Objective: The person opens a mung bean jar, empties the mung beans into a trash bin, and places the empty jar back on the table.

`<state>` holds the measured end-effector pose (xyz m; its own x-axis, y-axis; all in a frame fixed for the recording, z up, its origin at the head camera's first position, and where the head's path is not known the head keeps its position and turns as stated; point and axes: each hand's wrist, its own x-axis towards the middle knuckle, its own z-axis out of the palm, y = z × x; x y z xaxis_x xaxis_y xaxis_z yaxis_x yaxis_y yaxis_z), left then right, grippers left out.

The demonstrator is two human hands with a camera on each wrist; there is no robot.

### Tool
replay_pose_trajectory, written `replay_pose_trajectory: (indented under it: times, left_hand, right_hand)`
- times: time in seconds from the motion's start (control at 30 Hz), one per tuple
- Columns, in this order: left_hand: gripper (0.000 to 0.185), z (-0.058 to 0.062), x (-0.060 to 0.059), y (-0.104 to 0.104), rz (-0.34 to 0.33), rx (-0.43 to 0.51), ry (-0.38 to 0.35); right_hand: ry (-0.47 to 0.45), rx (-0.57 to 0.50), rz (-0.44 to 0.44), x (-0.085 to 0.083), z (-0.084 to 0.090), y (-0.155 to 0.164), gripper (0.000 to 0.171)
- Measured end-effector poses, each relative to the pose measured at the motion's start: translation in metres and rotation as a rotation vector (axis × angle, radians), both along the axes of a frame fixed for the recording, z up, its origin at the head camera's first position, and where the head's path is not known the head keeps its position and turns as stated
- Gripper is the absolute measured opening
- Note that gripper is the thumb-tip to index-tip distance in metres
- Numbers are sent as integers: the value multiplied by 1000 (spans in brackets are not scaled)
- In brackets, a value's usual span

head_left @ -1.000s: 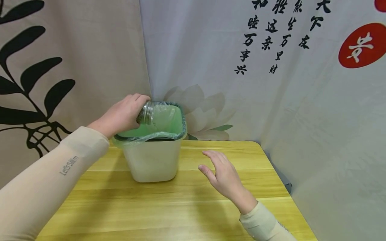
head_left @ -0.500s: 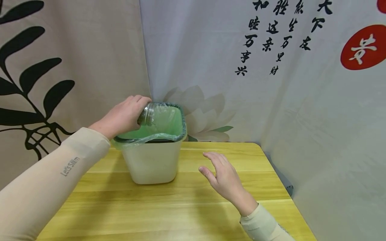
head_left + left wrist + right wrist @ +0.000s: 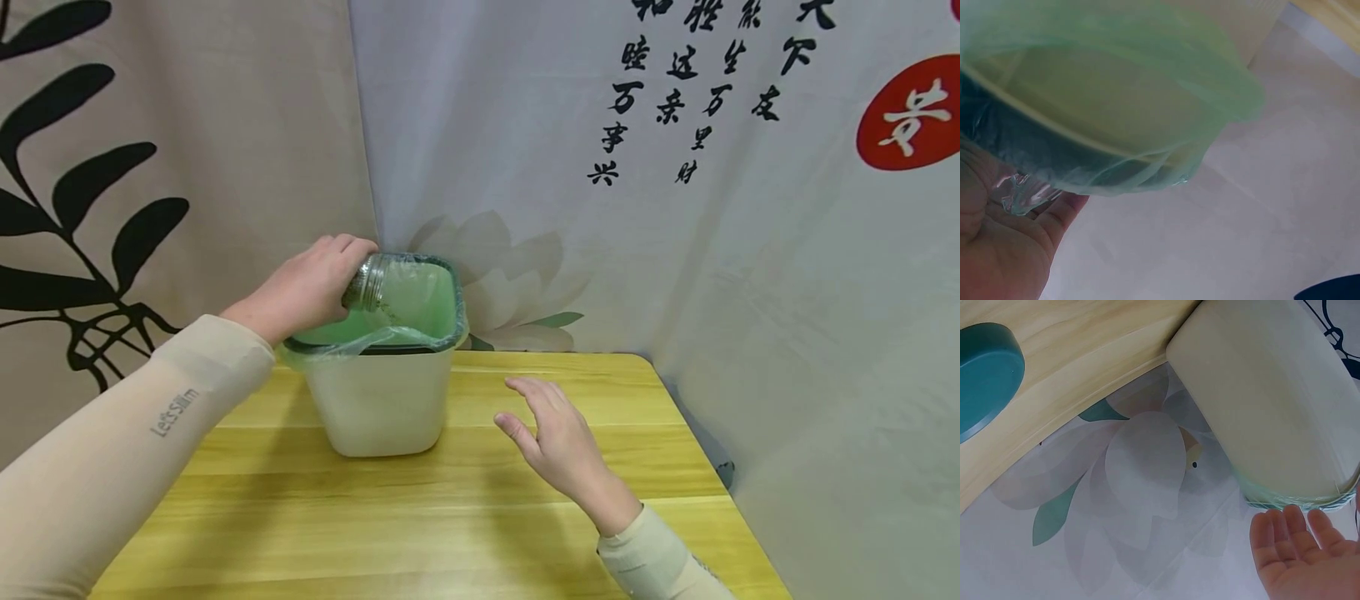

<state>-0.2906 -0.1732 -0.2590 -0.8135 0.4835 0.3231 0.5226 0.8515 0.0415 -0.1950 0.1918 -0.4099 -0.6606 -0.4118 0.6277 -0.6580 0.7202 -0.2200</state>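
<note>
In the head view my left hand (image 3: 315,279) grips a clear glass jar (image 3: 365,283) on its side, its ridged mouth pointing right over the inside of a bin (image 3: 382,404). Small dark specks show just below the mouth. A thin green bag (image 3: 427,304) lines the bin and folds over its rim. The left wrist view shows part of the glass jar (image 3: 1032,195) between my fingers and palm, the rest hidden behind the bag (image 3: 1235,94). My right hand (image 3: 562,446) hovers above the table, right of the bin, fingers extended and thumb apart, holding nothing.
The off-white bin stands near the back of a wooden table (image 3: 465,533). A printed cloth (image 3: 480,150) with leaves, a lotus and characters hangs directly behind. The table's right edge slopes down beside it. A teal rounded thing (image 3: 988,375) shows at the left of the right wrist view.
Dark specks show more clearly below the jar's mouth. Both hands and the bin have hardly moved; the head view has shifted slightly.
</note>
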Motion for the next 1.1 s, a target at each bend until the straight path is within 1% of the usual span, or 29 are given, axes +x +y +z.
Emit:
replay_pose_trajectory:
  times: [0.33, 0.6, 1.1]
  left_hand:
    - [85, 2, 2, 1, -4, -8, 5]
    - [85, 3, 2, 6, -21, -14, 19]
    - [82, 2, 1, 3, -22, -23, 33]
  right_hand:
    - [-25, 4, -7, -1, -2, 4, 53]
    - [-37, -5, -14, 1, -3, 8, 52]
    - [-56, -9, -11, 0, -3, 7, 53]
